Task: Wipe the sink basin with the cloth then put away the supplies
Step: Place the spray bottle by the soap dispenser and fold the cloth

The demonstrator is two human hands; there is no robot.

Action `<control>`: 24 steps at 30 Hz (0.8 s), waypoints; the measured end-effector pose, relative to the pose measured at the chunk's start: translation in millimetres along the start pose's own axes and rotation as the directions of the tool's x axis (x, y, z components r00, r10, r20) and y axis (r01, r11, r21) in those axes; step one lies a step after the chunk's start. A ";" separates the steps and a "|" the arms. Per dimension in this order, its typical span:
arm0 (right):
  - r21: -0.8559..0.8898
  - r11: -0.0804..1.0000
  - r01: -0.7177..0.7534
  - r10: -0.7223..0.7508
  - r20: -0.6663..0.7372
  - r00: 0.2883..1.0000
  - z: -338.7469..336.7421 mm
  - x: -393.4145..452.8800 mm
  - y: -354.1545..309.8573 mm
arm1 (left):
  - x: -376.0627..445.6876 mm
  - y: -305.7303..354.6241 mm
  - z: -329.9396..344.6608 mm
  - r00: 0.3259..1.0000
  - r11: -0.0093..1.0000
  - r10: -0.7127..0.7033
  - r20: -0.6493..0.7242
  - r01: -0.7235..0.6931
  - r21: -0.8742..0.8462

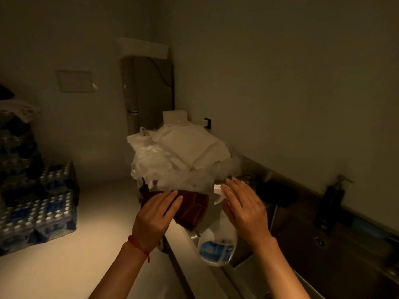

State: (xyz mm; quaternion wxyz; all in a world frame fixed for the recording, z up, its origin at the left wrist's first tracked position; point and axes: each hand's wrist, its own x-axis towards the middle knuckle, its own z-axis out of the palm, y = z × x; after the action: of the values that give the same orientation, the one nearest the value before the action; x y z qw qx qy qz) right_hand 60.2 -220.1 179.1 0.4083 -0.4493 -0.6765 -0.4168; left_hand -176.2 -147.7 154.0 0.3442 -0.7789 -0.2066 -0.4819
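Dim room, counter edge in view. My left hand [155, 214] lies flat on the dark brown cloth [191, 209], fingers straight and close together, gripping nothing. The cloth sits folded on the counter [207, 275] left of the sink basin [323, 251], under a heap of white plastic bags [172, 156]. My right hand [245, 209] hovers open over the spray bottle [218, 244], fingers slightly spread, white trigger head just left of them; can't tell if it's touching. Dark soap dispenser [331, 201] stands behind the basin.
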 end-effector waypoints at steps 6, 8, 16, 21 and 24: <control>-0.118 0.990 -0.073 0.077 0.025 0.997 16.2 6.6 7.0 | 8.5 -16.4 41.9 0.998 0.994 0.015 -0.053 -0.020 -0.104; -0.154 0.985 -0.078 0.086 0.044 0.995 17.4 6.7 13.3 | 11.8 -14.5 56.9 0.997 0.991 0.009 -0.071 -0.018 -0.134; -0.296 0.953 -0.064 0.101 0.112 0.989 12.3 -7.4 55.8 | 31.3 6.4 112.0 0.994 0.971 0.012 -0.110 -0.038 -0.238; -0.325 0.943 -0.073 0.112 0.103 0.988 15.6 -20.8 90.4 | 46.5 19.2 148.1 0.994 0.957 0.029 -0.102 -0.057 -0.285; -0.351 0.932 -0.086 0.126 0.091 0.988 15.6 -29.7 109.1 | 62.0 26.5 165.1 0.990 0.949 0.081 -0.117 -0.112 -0.294</control>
State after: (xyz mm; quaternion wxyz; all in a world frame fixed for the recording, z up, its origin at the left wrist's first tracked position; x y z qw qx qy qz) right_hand 168.7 -186.3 168.0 0.3063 -0.5726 -0.5893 -0.4806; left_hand -30.6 -44.8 151.2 0.2554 -0.8051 -0.0746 -0.5301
